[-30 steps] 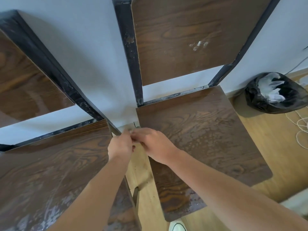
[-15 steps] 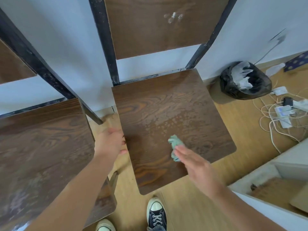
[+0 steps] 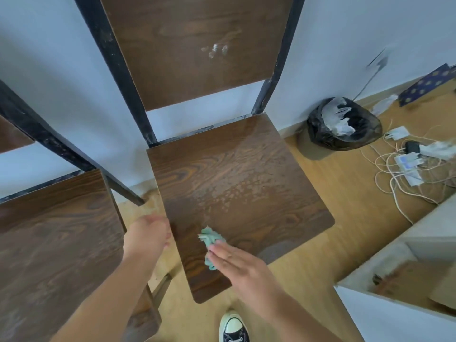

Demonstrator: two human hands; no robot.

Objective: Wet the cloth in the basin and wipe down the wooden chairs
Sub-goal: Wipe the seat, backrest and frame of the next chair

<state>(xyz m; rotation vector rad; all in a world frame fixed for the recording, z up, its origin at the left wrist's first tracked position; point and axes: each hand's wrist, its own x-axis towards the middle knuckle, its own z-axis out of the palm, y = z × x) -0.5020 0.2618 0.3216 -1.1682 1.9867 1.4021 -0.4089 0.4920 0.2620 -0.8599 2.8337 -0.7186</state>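
A crumpled green cloth lies on the front left part of the middle wooden chair's seat, which shows wet patches. My right hand rests on the cloth with fingers stretched flat, pressing it to the seat. At the seat's left edge is my left hand, blurred, its fingers loosely curled and holding nothing. A second wooden chair stands close on the left. The middle chair's backrest has white marks. No basin is in view.
A black-lined waste bin stands against the wall to the right of the chair. Chargers and tangled white cables lie on the floor beyond it. A white open box or cabinet fills the lower right. My shoe is under the seat's front.
Both hands left the gap between the chairs. The right hand brought the cloth onto the middle seat and drew it toward the front; the left hand stays by the seat's left edge.
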